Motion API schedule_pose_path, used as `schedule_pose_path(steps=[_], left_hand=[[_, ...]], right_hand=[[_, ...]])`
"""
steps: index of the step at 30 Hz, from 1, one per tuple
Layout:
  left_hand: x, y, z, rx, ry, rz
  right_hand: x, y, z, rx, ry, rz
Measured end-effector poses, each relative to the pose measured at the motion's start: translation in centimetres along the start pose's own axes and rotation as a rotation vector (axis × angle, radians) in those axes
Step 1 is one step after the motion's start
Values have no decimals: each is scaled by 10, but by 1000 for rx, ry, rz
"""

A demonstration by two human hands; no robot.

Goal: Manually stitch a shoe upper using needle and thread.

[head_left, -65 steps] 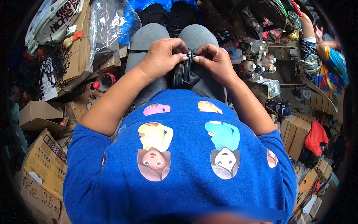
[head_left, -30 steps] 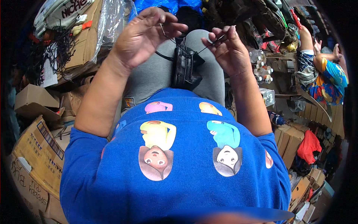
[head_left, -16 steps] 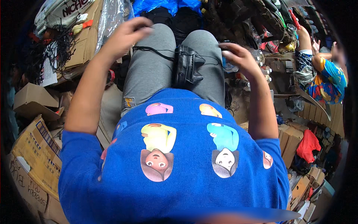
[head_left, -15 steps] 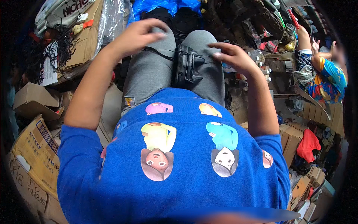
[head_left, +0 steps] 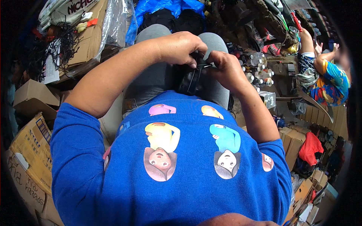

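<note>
Two bare hands, left hand (head_left: 183,48) and right hand (head_left: 227,68), are held over the lap with fingertips just beside each other. Black leather piece (head_left: 189,82) is placed between the thighs, its lower part near the hem of the shirt, its upper end partly covered by the fingers. Left grip: thumb and bent fingers clamped on the upper end of the piece. Right grip: fingers curled in, thumb and forefinger clamped at the same end from the other side. Whether a strand is also pinched cannot be told, fingertips being partly hidden. Grey trousers (head_left: 149,83) and blue shirt (head_left: 192,196) with cartoon figures are worn.

Beyond the knees, blue plastic sheet (head_left: 141,10) is seen, with dark bundles (head_left: 162,17) in front of it. To the left, flattened cardboard (head_left: 88,47) is partly covered by clear plastic (head_left: 116,30); tangled black cords (head_left: 66,43) are heaped beside it. Lower down, open cardboard box (head_left: 36,94) and yellow-brown carton (head_left: 34,150) are seen. To the right, small bottles (head_left: 259,71) are grouped near the knee; red plastic bag (head_left: 312,148) is set well apart, lower. Far right, a co-worker (head_left: 332,86) in multicoloured clothing is seen, bare hands raised, well away from the leather piece
</note>
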State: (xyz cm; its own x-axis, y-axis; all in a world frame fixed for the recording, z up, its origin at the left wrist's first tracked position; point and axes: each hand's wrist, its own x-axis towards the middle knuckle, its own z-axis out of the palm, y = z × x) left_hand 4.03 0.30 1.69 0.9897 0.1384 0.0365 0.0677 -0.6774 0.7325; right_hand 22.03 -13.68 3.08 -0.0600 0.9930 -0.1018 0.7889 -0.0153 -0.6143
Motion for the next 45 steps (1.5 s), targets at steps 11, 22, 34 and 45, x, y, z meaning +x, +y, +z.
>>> schedule_pose_path(steps=[11,22,34,45], left_hand=[[18,-37,20,-296,66,-100],[7,-41,6,-467,-45,-212],[6,-44,6,-538,-49,-221],[6,-46,8,-483,7,-145]], right_hand=[[1,34,4,125,-36,44],[-27,27,-8,53,73,-70],[-4,15,-14,111,60,1],[6,20,-16,240,-22,-3]])
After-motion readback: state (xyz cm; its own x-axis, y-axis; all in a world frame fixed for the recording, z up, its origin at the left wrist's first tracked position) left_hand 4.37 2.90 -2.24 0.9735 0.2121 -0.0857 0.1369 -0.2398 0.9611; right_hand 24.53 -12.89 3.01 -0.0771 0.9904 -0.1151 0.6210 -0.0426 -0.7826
